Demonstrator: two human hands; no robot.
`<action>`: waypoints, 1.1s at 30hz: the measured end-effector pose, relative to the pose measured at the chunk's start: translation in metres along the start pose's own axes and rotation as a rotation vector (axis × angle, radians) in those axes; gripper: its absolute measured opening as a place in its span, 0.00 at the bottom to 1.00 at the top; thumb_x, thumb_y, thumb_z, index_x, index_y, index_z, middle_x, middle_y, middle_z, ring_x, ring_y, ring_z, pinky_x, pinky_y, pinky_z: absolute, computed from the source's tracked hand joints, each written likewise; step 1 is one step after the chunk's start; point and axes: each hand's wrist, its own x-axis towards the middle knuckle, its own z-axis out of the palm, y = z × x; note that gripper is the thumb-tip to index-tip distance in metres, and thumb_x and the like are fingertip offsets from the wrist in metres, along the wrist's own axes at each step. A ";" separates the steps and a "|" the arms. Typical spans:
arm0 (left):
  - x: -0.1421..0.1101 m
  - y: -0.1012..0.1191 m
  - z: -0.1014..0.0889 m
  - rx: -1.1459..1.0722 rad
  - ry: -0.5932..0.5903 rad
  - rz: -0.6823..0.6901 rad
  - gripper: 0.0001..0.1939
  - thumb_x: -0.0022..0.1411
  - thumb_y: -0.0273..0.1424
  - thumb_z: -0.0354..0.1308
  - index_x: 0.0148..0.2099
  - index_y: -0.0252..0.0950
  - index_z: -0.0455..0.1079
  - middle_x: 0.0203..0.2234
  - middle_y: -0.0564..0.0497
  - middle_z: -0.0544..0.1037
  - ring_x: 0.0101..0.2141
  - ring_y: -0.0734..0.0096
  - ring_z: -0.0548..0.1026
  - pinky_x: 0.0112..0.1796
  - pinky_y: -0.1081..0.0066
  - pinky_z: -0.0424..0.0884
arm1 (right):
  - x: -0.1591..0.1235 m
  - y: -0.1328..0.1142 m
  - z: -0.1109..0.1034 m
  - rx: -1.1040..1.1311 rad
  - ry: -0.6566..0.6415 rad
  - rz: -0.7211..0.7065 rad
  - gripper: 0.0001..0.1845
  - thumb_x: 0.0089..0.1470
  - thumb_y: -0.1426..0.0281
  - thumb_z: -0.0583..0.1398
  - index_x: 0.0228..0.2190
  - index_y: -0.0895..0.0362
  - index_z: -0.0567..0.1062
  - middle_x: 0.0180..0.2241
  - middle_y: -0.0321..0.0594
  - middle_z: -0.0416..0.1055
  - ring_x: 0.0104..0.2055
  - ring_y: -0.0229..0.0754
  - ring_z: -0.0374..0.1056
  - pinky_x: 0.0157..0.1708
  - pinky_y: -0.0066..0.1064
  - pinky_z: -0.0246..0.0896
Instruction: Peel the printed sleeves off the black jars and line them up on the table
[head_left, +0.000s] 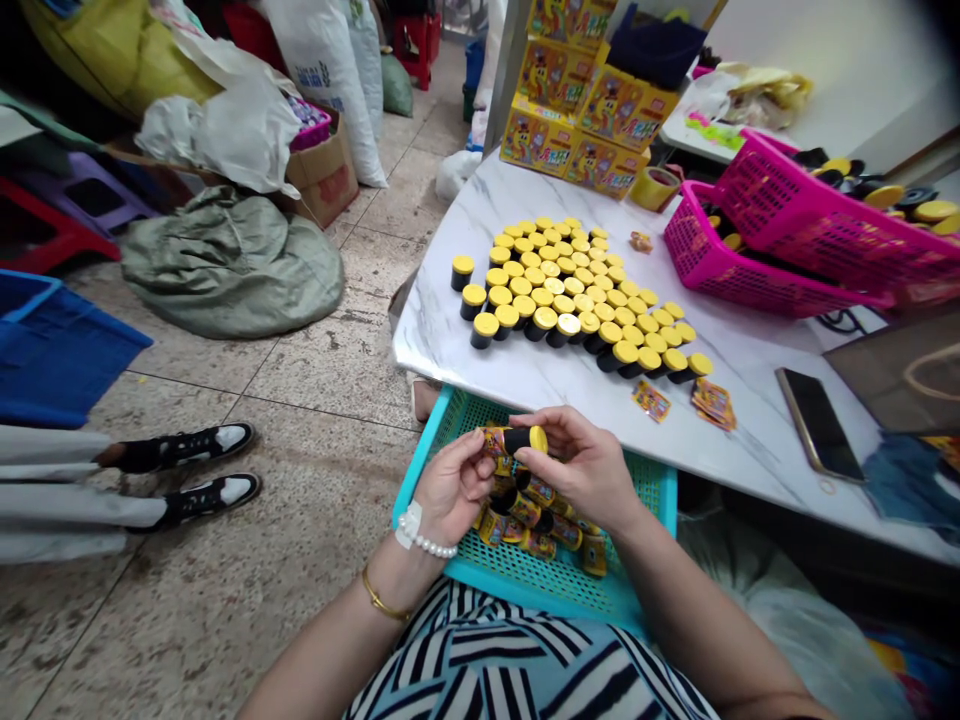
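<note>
Over a turquoise basket (517, 585), my two hands hold one small black canister (517, 441) with a yellow lid, tilted on its side. The fingers of my left hand (455, 482) pinch a colourful printed label (493, 440) at the canister's bottom end. My right hand (581, 462) has closed its thumb and fingers around the lid end. Below them in the basket lie several canisters with printed labels (564, 532). On the marble-patterned table (442, 335) stand many plain black canisters with yellow lids (566, 290). A stack of printed labels (713, 402) lies near the table's front edge, with others beside it.
Pink baskets (810, 220) holding black and yellow parts stand on the right, near a phone (820, 422). Printed boxes (570, 110) are stacked at the back beside a tape roll (655, 188). Another person's shoes (202, 475) and a blue crate (60, 345) are on the left.
</note>
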 end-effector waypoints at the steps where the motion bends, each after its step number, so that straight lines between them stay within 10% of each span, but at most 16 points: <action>1: 0.001 -0.001 0.000 0.004 -0.001 0.001 0.09 0.54 0.26 0.67 0.35 0.29 0.71 0.27 0.52 0.75 0.17 0.86 0.64 0.11 0.85 0.53 | -0.001 -0.001 0.000 -0.086 0.016 -0.015 0.13 0.55 0.66 0.65 0.42 0.54 0.73 0.39 0.42 0.80 0.38 0.42 0.77 0.38 0.33 0.74; 8: 0.002 -0.005 -0.003 0.056 0.006 0.043 0.12 0.50 0.26 0.70 0.33 0.30 0.70 0.24 0.56 0.72 0.16 0.88 0.61 0.12 0.86 0.51 | -0.008 -0.013 0.003 -0.557 0.083 -0.264 0.11 0.56 0.67 0.62 0.42 0.55 0.74 0.33 0.39 0.78 0.28 0.37 0.73 0.28 0.27 0.68; 27: 0.005 -0.009 -0.011 0.099 -0.030 0.019 0.15 0.48 0.30 0.72 0.33 0.31 0.69 0.23 0.57 0.71 0.15 0.88 0.60 0.13 0.85 0.49 | 0.004 -0.010 0.006 0.173 0.023 0.246 0.10 0.51 0.64 0.65 0.34 0.55 0.71 0.35 0.42 0.80 0.30 0.38 0.75 0.29 0.29 0.71; 33: 0.006 -0.010 -0.013 0.096 -0.027 0.006 0.14 0.48 0.29 0.71 0.32 0.31 0.68 0.23 0.56 0.71 0.16 0.87 0.61 0.14 0.84 0.50 | -0.006 -0.002 0.015 0.005 0.133 0.120 0.10 0.53 0.65 0.65 0.37 0.53 0.72 0.33 0.40 0.78 0.32 0.41 0.75 0.34 0.33 0.73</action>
